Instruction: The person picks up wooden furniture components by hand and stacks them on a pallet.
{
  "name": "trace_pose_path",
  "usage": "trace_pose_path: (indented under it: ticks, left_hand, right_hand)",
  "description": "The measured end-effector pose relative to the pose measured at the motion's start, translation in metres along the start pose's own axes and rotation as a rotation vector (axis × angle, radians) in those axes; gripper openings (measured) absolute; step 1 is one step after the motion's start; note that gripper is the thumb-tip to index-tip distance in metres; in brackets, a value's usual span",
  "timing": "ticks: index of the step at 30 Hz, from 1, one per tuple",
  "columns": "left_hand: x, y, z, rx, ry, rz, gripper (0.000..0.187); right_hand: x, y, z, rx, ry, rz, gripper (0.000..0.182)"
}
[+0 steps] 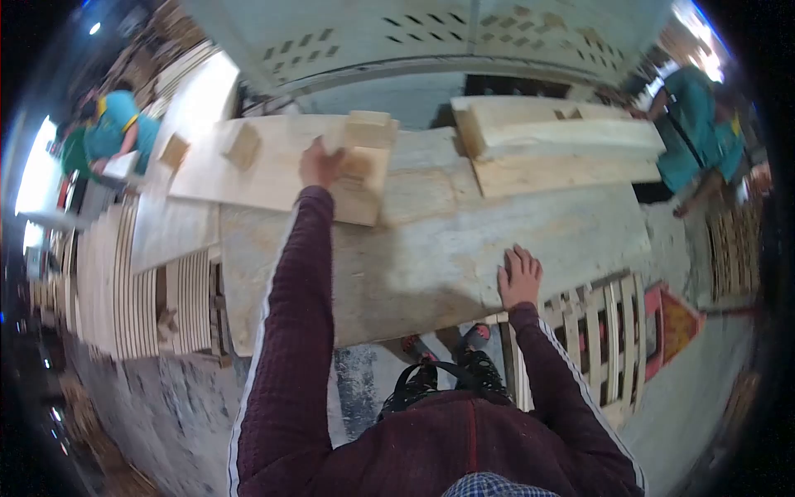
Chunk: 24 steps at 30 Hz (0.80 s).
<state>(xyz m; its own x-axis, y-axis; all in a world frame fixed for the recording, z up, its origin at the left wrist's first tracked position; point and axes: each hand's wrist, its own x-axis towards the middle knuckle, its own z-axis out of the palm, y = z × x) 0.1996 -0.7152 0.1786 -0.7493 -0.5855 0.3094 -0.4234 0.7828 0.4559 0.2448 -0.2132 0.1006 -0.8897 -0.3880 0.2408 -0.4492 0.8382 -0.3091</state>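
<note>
My left hand (320, 164) is stretched out over a pale wooden board (273, 170), beside the small wood blocks on it. Its thumb and index finger look apart, though motion smears the hand a little. One block (368, 128) sits near the board's right end, and another block (241, 147) stands left of my hand. My right hand (520, 276) lies on the worn worktable (414, 273) near its front edge, fingers spread, holding nothing.
A second wooden piece (563, 145) lies at the table's back right, with a person (700, 124) beside it. Another person (124, 128) is at the far left. Stacked boards (141, 290) stand at left; a slatted pallet (600, 331) is at right. A perforated panel (431, 37) rises behind.
</note>
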Motion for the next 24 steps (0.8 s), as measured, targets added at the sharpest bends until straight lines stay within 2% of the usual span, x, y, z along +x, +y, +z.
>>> trace_pose_path:
  ticks: [1,3,5,9,11,13,15,19,21,22,24]
  left_hand:
    - [-0.002,0.011,-0.008,0.061,-0.109,-0.035,0.068]
    - [-0.010,0.015,0.002,0.191,-0.006,-0.049,0.061]
    - [-0.034,0.019,-0.010,0.159,0.004,0.029,0.060]
    - [-0.111,0.021,-0.029,0.121,0.024,0.179,0.056]
    - [-0.158,0.050,-0.048,0.154,-0.098,0.128,0.052]
    - [-0.207,0.082,-0.057,0.088,-0.123,0.150,0.049]
    - [-0.255,0.126,-0.063,0.057,-0.194,0.088,0.046]
    - [-0.329,0.192,-0.036,-0.179,-0.207,0.260,0.044]
    - [-0.357,0.238,-0.022,-0.255,-0.266,0.200,0.045]
    - [-0.366,0.254,-0.012,-0.265,-0.312,0.241,0.045]
    - [-0.380,0.285,0.019,-0.076,-0.201,0.414,0.047]
  right_hand:
    - [0.000,0.002,0.001,-0.005,0.007,0.000,0.044]
    - [-0.002,0.005,0.003,-0.008,0.004,0.002,0.044]
    - [0.000,0.005,-0.001,0.004,0.001,0.005,0.044]
    - [-0.004,0.009,0.000,0.038,0.009,0.013,0.042]
    - [-0.004,0.014,-0.003,0.095,0.028,-0.002,0.040]
    - [-0.013,0.018,-0.008,0.141,0.043,0.029,0.039]
    - [-0.028,0.029,-0.014,0.521,0.227,-0.052,0.036]
    - [-0.122,0.059,-0.043,0.531,0.362,0.114,0.037]
    - [-0.196,0.096,-0.047,0.529,0.290,0.139,0.037]
    - [-0.236,0.113,-0.048,0.510,0.311,0.196,0.037]
    - [-0.329,0.151,-0.048,0.420,0.097,0.403,0.039]
